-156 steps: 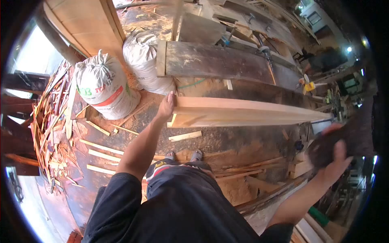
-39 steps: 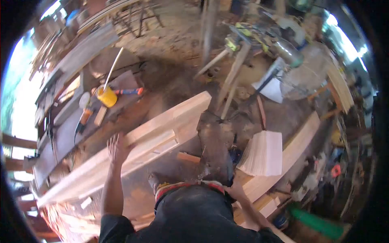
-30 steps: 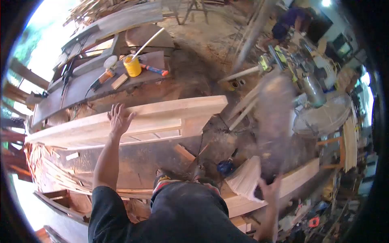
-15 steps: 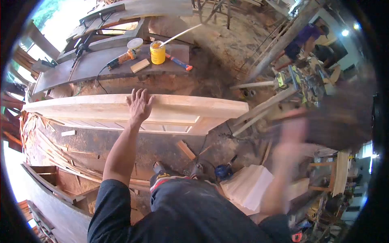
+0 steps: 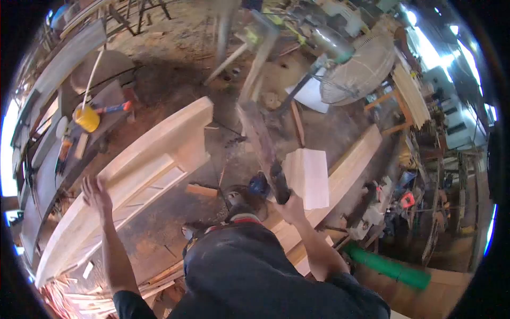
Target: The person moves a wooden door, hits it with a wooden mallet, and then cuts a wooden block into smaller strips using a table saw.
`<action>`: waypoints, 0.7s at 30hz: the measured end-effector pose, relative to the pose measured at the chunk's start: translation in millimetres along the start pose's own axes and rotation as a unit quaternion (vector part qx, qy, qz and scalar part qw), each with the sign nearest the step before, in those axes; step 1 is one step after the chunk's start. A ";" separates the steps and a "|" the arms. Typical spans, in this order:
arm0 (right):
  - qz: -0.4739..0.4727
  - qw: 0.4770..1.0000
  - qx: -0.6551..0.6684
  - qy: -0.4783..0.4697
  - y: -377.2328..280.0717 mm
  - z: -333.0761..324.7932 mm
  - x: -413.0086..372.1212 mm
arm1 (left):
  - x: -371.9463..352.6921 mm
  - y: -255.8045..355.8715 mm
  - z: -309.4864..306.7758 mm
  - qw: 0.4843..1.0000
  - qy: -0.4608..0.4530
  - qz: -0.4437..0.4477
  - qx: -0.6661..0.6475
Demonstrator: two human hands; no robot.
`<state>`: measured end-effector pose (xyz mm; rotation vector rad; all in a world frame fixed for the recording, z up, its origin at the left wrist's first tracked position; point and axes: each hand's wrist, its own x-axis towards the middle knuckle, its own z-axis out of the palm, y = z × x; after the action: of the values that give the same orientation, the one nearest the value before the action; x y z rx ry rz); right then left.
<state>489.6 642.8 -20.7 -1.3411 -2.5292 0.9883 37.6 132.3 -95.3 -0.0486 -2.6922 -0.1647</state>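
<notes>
A pale wooden door panel [image 5: 143,143] stands on its edge to my left, its recessed side facing me. My left hand [image 5: 98,196] is at its upper edge, with the fingers spread. My right hand [image 5: 291,208] is closed around the narrow end of a long, dark wooden club [image 5: 260,133], which points away from me. Its thick end is raised over the floor, to the right of the panel. A small loose wood strip [image 5: 202,190] lies on the floor near my feet.
Right of my feet are a pale wood block [image 5: 313,178], a long plank [image 5: 357,154] and a blue power tool [image 5: 258,185]. A large fan [image 5: 358,72] stands beyond. On the left bench sit a yellow tub [image 5: 86,119] and a hammer [image 5: 112,108]. A green roll [image 5: 390,267] lies at right.
My view has turned right, so the panel appears slanted at left. My right hand, blurred by a swing before, now shows the club in front of me. My left hand stays at the panel's edge.
</notes>
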 end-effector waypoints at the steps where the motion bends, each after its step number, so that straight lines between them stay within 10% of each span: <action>1: 0.028 1.000 -0.007 0.003 44.0 1.7 -0.2 | -7.4 11.4 -8.6 0.999 -0.012 -0.032 0.006; 7: 0.227 0.972 -0.057 0.017 259.5 0.5 39.1 | -135.1 65.7 -5.3 0.990 0.042 0.117 -0.071; 9: 0.310 0.949 -0.051 0.020 332.1 8.2 61.9 | -206.2 69.3 33.6 0.978 -0.042 0.014 -0.204; 13: 0.423 0.894 -0.143 0.038 370.0 -4.8 107.8 | -257.1 188.1 -89.7 0.894 -0.370 -0.111 -0.225; 18: 0.419 0.879 -0.229 0.001 510.7 20.8 116.6 | -316.1 183.0 -135.8 0.862 -0.448 -0.187 -0.148; 21: 0.489 0.861 -0.132 -0.035 456.1 16.4 147.2 | -346.9 163.2 -132.0 0.825 -0.492 -0.251 -0.123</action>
<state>714.1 929.6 -332.7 -2.8353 -1.9762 0.7719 416.7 275.2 -108.8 0.6909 -3.6169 -0.8585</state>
